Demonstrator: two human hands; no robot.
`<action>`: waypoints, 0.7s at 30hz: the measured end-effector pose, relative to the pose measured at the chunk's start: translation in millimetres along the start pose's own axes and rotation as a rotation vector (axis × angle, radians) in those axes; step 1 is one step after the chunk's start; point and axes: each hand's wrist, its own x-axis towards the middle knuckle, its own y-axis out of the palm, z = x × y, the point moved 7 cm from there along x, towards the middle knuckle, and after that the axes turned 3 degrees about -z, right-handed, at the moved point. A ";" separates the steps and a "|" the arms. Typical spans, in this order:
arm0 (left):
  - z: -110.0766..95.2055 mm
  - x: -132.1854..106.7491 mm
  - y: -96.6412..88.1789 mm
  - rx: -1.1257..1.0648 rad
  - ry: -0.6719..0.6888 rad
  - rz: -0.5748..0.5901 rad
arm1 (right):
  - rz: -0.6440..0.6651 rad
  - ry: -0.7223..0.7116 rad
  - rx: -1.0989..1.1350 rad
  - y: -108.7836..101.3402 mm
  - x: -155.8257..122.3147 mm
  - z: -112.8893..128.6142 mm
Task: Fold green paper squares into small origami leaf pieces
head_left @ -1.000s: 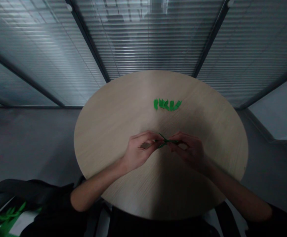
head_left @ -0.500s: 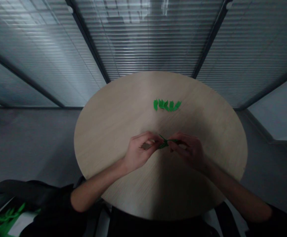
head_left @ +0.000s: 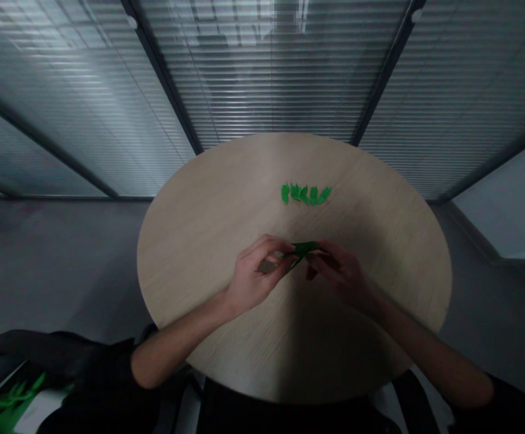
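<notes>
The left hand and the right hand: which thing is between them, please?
A green piece, as the head view shows: the left hand pinches one end, and the right hand is at the other.

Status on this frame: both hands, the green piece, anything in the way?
Left hand pinching green piece. Right hand at its other end, grip unclear. Row of small green pieces on table beyond hands, looks out of the way.
</notes>
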 end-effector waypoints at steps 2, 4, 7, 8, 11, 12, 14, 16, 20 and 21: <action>-1.0 0.7 0.6 -0.005 0.013 0.012 | -0.009 0.006 0.013 -0.7 0.2 -2.0; -0.8 1.2 1.3 -0.014 0.009 0.023 | -0.016 0.008 0.036 -0.6 0.4 -2.7; 0.7 1.2 2.3 -0.021 -0.004 0.032 | -0.012 -0.002 0.077 0.6 0.9 -1.1; 1.3 1.0 2.4 -0.014 -0.007 0.031 | -0.010 -0.009 0.091 0.7 1.0 -0.2; 5.7 -0.4 3.3 0.012 -0.036 0.035 | -0.011 -0.033 0.115 -0.8 0.6 2.2; 8.3 -1.1 3.6 0.016 -0.058 0.036 | -0.010 -0.043 0.115 -1.3 0.1 2.9; 14.3 -3.1 4.4 -0.002 -0.116 0.036 | -0.003 -0.062 0.100 -1.9 -1.3 4.1; 20.0 -5.5 7.1 -0.059 -0.178 0.051 | 0.002 -0.086 0.069 -1.4 -2.8 5.4; 25.7 -9.1 18.3 -0.253 -0.276 0.128 | -0.012 -0.185 -0.046 0.4 -4.9 11.2; 26.5 -9.4 20.8 -0.312 -0.299 0.143 | -0.023 -0.216 -0.081 0.4 -5.1 13.0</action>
